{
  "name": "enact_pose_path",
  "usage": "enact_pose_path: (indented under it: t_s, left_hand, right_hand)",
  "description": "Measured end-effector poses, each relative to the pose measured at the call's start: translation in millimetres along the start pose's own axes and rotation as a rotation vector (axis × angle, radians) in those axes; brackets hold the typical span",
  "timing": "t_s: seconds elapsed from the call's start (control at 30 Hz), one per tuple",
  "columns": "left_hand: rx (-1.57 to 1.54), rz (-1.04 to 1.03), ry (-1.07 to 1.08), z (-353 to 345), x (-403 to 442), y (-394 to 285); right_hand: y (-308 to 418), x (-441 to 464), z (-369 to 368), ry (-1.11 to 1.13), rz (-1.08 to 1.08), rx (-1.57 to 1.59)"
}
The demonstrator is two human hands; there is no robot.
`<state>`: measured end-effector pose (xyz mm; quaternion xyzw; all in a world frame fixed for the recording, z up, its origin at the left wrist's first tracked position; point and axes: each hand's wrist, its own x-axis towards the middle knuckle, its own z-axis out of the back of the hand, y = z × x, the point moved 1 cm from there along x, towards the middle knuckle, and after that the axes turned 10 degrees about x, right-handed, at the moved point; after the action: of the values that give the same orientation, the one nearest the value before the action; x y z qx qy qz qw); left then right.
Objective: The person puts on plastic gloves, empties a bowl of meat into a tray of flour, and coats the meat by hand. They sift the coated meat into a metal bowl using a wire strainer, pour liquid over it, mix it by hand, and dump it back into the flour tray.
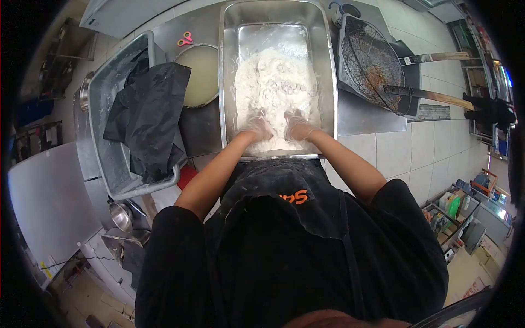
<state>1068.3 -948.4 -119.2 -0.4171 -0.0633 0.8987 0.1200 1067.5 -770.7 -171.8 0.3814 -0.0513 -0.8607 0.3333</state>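
Note:
A deep steel pan [223, 71] stands in front of me with a heap of white flour [273, 68] in it. Lumpy pieces coated in flour [287, 87] show in the middle of the heap. My left hand [259, 129], in a clear plastic glove, is pushed into the flour near the pan's close end. Beside it, a short gap to the right, my right hand [297, 128] is in the flour too, gloved the same way. Flour covers most of the fingers of both hands, so their grip is hidden.
Left of the pan are a round container of pale liquid [201, 76], pink-handled scissors [185, 39] and a grey tub [101, 136] with a black plastic bag [150, 104] over it. Wire strainers [372, 65] with wooden handles lie over a dark tub on the right.

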Motion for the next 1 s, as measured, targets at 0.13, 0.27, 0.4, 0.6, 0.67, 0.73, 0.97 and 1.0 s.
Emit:
enact_pose_path:
  t_s: [0.13,0.27,0.4,0.6,0.67,0.73,0.97,1.0]
  left_hand:
    - [0.494,-0.503,0.135,-17,30,15]
    - [-0.359,-0.058,-0.021,15,-19,20]
    - [0.435,-0.287,-0.135,-61,21,23]
    - [-0.124,0.104,-0.132,-64,42,29]
    - [0.476,-0.242,0.008,-26,13,11]
    - [0.137,-0.043,-0.097,-3,-11,3]
    - [0.252,-0.219,-0.146,48,2,7]
    - [0.365,-0.291,-0.184,42,21,15]
  right_hand:
    - [-19,-25,40,0.103,-0.083,0.63]
    - [-12,-52,76,0.127,-0.308,0.608]
    - [9,-18,-23,-0.496,-0.25,0.299]
    - [11,1,-6,-0.268,-0.033,0.348]
    - [-8,-3,-5,-0.372,-0.004,0.311]
    - [-6,-31,27,-0.345,0.099,-0.042]
    - [-41,-33,90,-0.108,0.068,0.422]
    - [-45,-31,87,-0.313,0.223,0.741]
